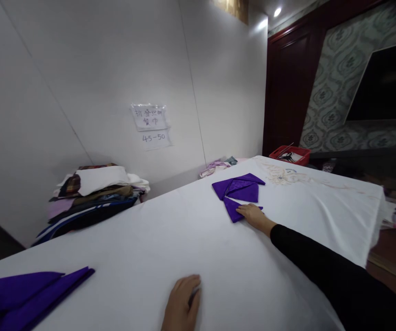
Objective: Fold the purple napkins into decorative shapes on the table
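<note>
My right hand (253, 217) reaches far across the white-covered table (170, 239), its fingers closed over the near folded purple napkin (231, 211). The thumb is hidden from view. Right behind this napkin lie more folded purple napkins (241, 186), with pointed corners and a patterned patch showing. My left hand (183, 301) rests near the table's front edge, thumb apart from the fingers, with nothing in it. At the lower left, a larger pile of purple cloth (15, 299) is cut off by the picture's edge; how it is folded I cannot tell.
Stacked clothes and cloths (94, 197) stand beyond the table's left edge by the white wall. A red basket (289, 155) sits past the far end, and pinkish cloth (215, 168) lies along the wall. Embroidery (284, 176) decorates the tablecloth's far part.
</note>
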The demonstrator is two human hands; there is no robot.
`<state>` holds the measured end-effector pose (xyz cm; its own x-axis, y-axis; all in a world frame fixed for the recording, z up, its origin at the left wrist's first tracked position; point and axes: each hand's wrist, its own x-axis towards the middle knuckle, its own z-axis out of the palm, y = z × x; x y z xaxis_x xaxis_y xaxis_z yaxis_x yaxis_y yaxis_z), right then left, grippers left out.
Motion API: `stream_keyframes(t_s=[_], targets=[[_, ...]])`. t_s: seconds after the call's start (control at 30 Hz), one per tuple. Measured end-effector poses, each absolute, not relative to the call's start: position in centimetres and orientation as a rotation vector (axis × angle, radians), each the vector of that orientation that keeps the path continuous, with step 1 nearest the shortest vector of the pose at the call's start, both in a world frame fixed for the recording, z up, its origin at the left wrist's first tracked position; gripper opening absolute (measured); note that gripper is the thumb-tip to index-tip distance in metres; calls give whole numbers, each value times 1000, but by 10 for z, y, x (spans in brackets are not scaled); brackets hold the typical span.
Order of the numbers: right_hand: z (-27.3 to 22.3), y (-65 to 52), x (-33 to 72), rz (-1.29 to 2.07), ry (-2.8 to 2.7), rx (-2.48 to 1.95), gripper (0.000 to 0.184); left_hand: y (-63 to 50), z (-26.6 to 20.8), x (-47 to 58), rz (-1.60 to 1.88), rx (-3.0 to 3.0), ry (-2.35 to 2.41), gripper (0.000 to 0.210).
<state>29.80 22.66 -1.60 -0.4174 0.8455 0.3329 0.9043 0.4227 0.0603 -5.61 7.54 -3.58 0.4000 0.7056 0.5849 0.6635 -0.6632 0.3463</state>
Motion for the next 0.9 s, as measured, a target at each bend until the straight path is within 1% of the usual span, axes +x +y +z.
stream_keyframes(t_s=[0.5,0.9], targets=[[-18,230,299,-338,-2410,-1487,34,80,-36,-58,1226,2660,1175,17],[-17,226,297,-334,-2401,-1455,34,80,-38,-59,1172,2648,1190,18]])
